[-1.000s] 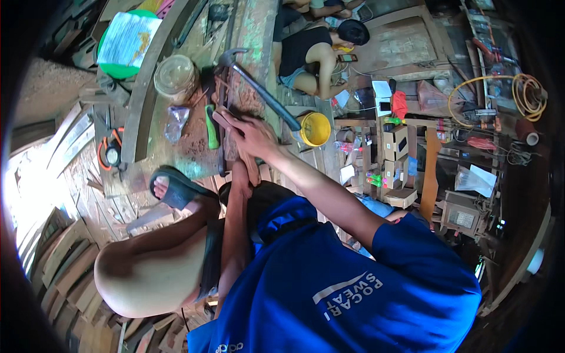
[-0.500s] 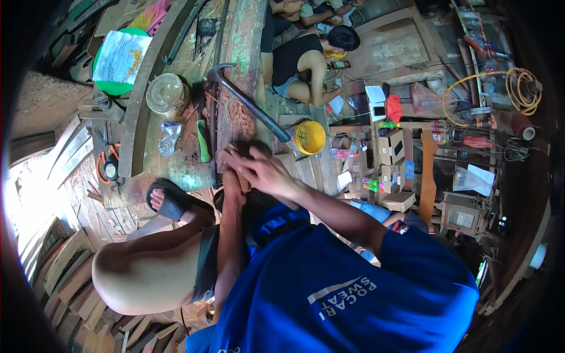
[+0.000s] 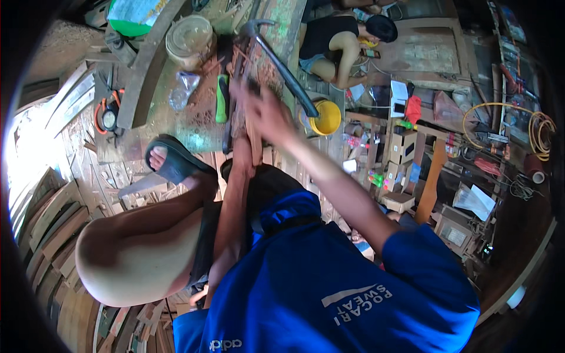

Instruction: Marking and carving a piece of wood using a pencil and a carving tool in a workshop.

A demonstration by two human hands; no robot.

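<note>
My left hand [image 3: 242, 154] is closed around a narrow brown strip of wood [image 3: 254, 138] at the near end of the workbench. Just above and to the right, my right hand [image 3: 269, 115] is blurred by motion. Its fingers are spread over the wood, and I see nothing in them. A claw hammer [image 3: 285, 73] with a dark handle lies beyond my right hand. To the left of the hands rests a tool with a bright green handle [image 3: 222, 100]. A crumpled clear plastic bag [image 3: 182, 91] is further left.
A lidded round tub [image 3: 189, 40] and a curved wooden piece [image 3: 146, 70] are on the bench's left. A yellow bucket [image 3: 326, 117] stands to the right. Orange-handled pliers [image 3: 101, 116] lie at far left. Another person [image 3: 335, 44] sits beyond. Stacked wood [image 3: 53, 235] fills the lower left.
The whole view has shifted, with the bench now higher in the picture. My right hand has lifted away from my left hand, uncovering more of the wood strip.
</note>
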